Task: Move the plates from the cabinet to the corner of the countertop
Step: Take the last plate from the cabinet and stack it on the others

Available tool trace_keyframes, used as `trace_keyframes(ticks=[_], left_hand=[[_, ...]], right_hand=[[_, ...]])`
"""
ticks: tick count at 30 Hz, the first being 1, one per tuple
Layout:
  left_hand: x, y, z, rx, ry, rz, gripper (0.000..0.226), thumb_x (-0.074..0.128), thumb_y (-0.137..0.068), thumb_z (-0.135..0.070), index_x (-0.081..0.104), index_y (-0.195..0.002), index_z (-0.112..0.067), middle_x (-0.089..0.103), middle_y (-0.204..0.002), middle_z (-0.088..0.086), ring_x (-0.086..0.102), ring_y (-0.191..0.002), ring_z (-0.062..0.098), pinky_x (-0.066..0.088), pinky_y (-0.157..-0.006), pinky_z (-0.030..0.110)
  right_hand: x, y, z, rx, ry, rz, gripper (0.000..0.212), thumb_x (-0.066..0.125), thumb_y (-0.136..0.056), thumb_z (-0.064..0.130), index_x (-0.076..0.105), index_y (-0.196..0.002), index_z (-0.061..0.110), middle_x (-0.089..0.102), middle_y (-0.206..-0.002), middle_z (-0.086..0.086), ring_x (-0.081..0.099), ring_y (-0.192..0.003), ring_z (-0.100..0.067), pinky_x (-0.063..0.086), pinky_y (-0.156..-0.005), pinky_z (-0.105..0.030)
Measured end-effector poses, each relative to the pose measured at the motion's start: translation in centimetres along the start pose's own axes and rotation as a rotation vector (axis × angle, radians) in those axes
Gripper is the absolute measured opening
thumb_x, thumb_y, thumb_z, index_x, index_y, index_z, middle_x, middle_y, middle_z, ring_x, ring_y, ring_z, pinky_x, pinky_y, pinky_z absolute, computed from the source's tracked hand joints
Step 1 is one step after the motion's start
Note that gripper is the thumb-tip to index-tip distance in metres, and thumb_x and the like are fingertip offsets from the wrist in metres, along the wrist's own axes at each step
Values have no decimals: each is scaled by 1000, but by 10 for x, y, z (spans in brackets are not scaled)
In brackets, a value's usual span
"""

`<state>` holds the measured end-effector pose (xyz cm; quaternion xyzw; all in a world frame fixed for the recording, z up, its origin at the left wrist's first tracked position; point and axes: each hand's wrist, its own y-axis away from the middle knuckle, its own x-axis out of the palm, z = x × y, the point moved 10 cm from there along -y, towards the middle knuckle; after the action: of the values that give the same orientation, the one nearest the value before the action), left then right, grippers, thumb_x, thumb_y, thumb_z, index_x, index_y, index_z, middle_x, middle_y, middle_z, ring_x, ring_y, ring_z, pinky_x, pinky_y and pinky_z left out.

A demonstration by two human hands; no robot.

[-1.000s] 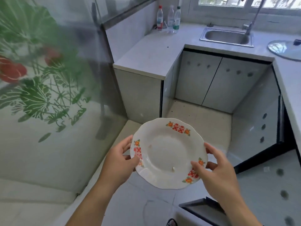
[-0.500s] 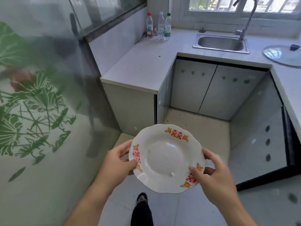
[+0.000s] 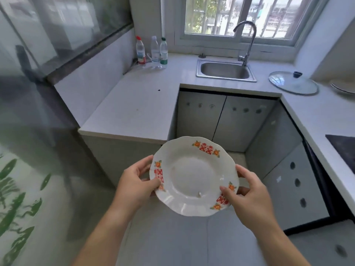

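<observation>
Both hands are closed on the plate [image 3: 194,176]: the left hand [image 3: 134,184] pinches the left rim with its thumb on top, and the right hand [image 3: 247,194] pinches the near right rim the same way. The plate hangs over the floor, tilted toward the person, just short of the near edge of the surface [image 3: 134,110]. It's only a rim pinch, so I'd worry about a slip while it's carried. In the far corner stand three bottles [image 3: 151,52]; setting down too close could knock them over.
</observation>
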<state>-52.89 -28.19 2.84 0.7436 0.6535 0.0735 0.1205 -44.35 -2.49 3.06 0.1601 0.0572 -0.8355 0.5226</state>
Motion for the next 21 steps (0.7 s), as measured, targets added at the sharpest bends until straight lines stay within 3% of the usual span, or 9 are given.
trace_keyframes(ticks=[6, 12, 17, 21], left_hand=[[76, -70, -25, 23, -46, 136, 56, 62, -76, 13, 58, -111, -31, 69, -95, -20, 70, -74, 2, 60, -63, 30], [174, -158, -50, 22, -92, 247, 51, 65, -77, 5, 61, -112, -31, 69, -105, -14, 68, -93, 11, 58, -60, 25], [261, -225, -93, 67, -150, 326, 46, 68, -78, 2, 62, -95, -41, 73, -88, -21, 70, -82, 6, 59, -59, 25], [320, -267, -123, 113, -158, 368, 50, 69, -78, 1, 60, -113, -34, 72, -97, -15, 71, -80, 4, 56, -57, 23]], right_hand=[[-52, -54, -17, 69, -27, -168, 61, 73, -75, 5, 50, -128, 24, 56, -113, 8, 68, -84, -16, 58, -61, -22], [-111, -134, -46, 139, -98, -279, 58, 74, -75, 9, 51, -123, 28, 58, -118, 6, 70, -83, -15, 56, -58, -21], [-165, -218, -43, 123, -144, -342, 56, 75, -74, 8, 49, -109, 43, 59, -115, 10, 69, -88, -15, 59, -71, -32], [-207, -275, -42, 122, -137, -390, 56, 75, -74, 8, 50, -113, 39, 61, -113, 7, 69, -86, -14, 55, -59, -19]])
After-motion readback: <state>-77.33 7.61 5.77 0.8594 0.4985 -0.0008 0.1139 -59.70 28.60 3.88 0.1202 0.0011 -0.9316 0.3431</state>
